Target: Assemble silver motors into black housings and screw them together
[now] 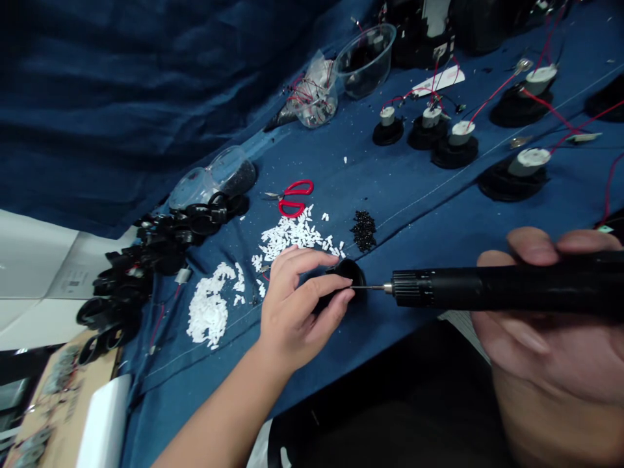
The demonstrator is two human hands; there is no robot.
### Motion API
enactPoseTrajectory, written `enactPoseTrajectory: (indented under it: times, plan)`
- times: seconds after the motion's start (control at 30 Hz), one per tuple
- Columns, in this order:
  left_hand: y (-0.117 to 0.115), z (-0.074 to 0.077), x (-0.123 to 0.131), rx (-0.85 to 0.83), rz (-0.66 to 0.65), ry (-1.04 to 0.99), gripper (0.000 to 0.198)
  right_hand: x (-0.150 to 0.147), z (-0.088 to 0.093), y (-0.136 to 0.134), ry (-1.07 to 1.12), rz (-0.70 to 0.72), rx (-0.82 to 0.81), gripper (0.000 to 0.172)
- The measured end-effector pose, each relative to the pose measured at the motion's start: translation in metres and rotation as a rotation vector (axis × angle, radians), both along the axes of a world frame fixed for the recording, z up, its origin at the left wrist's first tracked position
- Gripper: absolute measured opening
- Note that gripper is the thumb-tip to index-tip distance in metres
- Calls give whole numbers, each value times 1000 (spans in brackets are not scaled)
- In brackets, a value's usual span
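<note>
My right hand (pixel 531 325) is wrapped round a black electric screwdriver (pixel 453 288) that lies level, pointing left. Its thin bit (pixel 368 287) reaches to the fingertips of my left hand (pixel 302 299). Those fingers are closed about a black cup-shaped plastic part (pixel 351 270) on the blue cloth, thumb and one finger pinched close to the bit's tip. The hand covers much of the part, and whether a screw sits at the tip is hidden. Just beyond lie a heap of small black screws (pixel 364 231) and a pile of small white plastic pieces (pixel 292 234).
Red-handled scissors (pixel 296 198) lie past the white pieces. A second white pile (pixel 208 309) is at left. Several motors on black bases, one a grey motor (pixel 461 133), trail red wires at right. A clear tub (pixel 365 62) stands at the back; black parts (pixel 166 240) crowd the left edge.
</note>
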State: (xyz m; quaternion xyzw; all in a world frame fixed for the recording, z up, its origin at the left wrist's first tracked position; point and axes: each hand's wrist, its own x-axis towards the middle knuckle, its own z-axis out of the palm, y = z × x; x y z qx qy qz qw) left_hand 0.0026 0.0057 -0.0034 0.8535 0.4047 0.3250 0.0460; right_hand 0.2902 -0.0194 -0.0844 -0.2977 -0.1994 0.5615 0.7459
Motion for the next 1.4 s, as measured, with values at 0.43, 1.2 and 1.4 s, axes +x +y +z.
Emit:
enactPoseTrajectory:
  times: [0.43,1.2,1.4]
  plan:
    - [1,1,-2,46,-12,-8,14,-2,18,5,-72,146,86,34]
    - [4,1,-4,20,-30,32,52,-8,33,-1,-47,140,1,38]
    - [4,-6,-6,-213,-10,156,82,-19,41,6,-84,11,11,37]
